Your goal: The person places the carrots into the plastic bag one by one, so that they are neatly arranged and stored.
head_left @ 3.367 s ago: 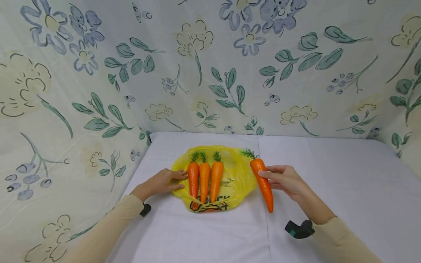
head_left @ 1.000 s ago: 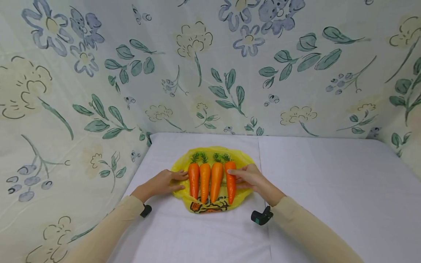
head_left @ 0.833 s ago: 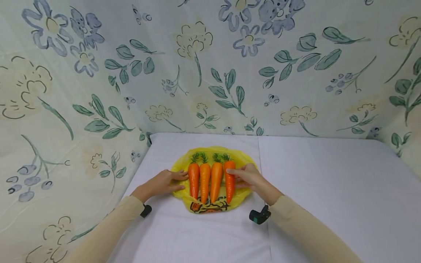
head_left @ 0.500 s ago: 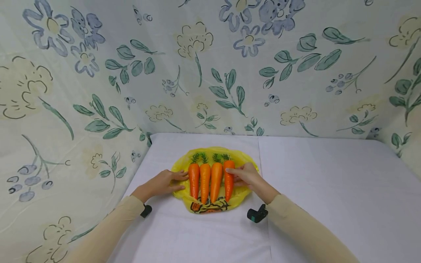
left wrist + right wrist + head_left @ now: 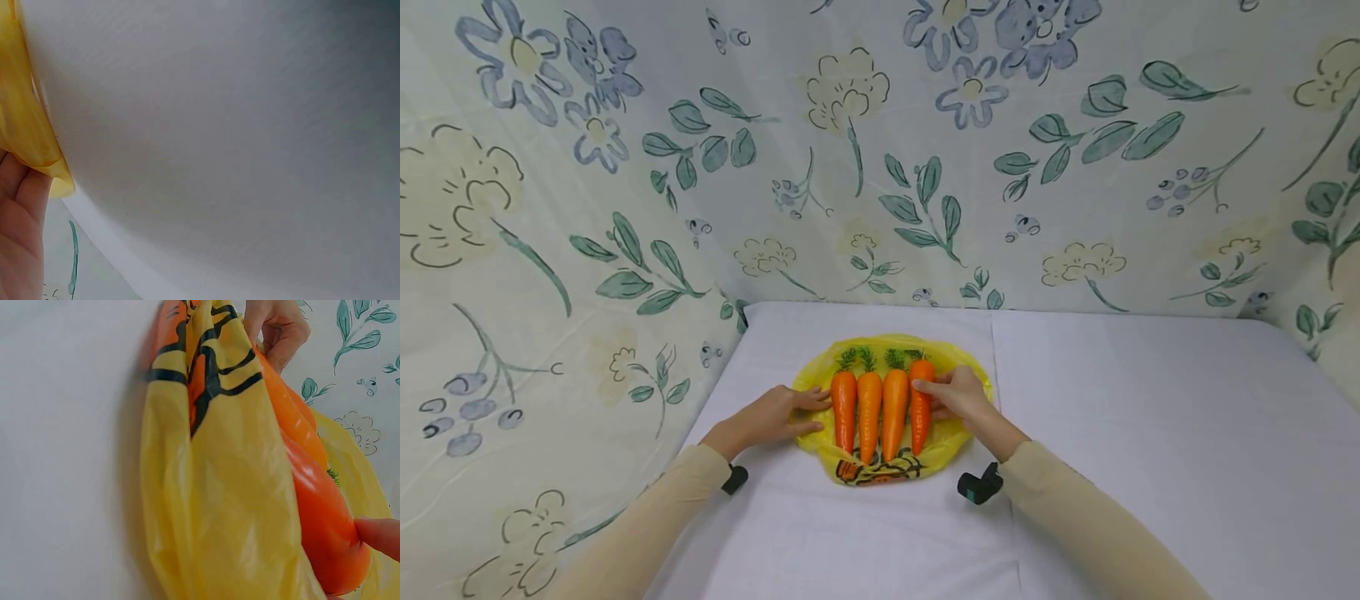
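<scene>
Head view is showing both forearms in cream sleeves reaching forward over the white cloth-covered table (image 5: 1150,392), in front of the flowered fabric backdrop (image 5: 880,150). The crinkled yellow plastic bag (image 5: 958,433) is lying flat between the two hands, bearing black and orange print at its near edge; the writing is too crumpled to read. The left hand (image 5: 775,414) is resting on the bag's left edge, fingers straight and spread, pressing it down just beside the leftmost carrot. The right hand (image 5: 958,396) is curling its fingers and thumb around the rightmost orange plastic carrot (image 5: 921,412), gripping it near its green top. That carrot is lying on the bag, touching three other orange carrots (image 5: 868,408) lined up side by side, tips pointing toward the person.
</scene>
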`<action>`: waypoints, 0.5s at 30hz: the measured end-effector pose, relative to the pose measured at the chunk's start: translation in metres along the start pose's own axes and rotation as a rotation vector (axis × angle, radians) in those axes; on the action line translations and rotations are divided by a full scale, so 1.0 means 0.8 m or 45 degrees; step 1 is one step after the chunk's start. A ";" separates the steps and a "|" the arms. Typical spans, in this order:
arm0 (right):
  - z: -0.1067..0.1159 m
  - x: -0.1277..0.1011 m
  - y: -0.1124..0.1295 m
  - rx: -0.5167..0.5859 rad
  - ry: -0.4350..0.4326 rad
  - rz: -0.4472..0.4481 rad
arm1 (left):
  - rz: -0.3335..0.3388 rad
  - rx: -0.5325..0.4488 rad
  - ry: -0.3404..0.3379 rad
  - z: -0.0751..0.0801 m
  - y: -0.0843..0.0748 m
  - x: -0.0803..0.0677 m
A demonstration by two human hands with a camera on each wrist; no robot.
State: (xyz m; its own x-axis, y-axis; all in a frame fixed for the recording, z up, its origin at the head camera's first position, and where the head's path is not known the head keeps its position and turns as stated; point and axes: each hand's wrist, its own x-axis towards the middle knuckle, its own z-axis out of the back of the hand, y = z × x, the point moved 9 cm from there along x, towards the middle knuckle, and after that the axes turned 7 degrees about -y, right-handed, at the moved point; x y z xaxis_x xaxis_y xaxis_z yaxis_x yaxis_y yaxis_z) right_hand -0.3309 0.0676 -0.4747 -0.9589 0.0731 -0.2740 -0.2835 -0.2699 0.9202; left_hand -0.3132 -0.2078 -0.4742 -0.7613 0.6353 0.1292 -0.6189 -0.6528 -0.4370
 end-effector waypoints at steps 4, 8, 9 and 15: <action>0.000 0.002 0.002 -0.045 -0.024 0.022 | 0.006 0.001 0.001 -0.001 0.002 0.001; -0.001 0.005 0.001 -0.058 -0.028 0.037 | 0.016 0.013 0.009 -0.001 0.002 0.001; -0.001 0.006 0.001 -0.059 -0.027 0.041 | 0.018 0.015 0.012 -0.001 0.002 0.001; -0.001 0.008 0.000 -0.063 -0.028 0.056 | 0.031 0.012 0.025 -0.001 0.001 0.000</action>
State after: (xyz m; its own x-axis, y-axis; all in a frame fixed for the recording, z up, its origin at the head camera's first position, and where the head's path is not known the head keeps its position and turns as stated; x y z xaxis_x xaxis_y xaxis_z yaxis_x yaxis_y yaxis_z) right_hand -0.3368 0.0676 -0.4764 -0.9705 0.0814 -0.2271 -0.2412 -0.3206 0.9160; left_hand -0.3138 -0.2080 -0.4757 -0.7724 0.6270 0.1009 -0.6018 -0.6720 -0.4315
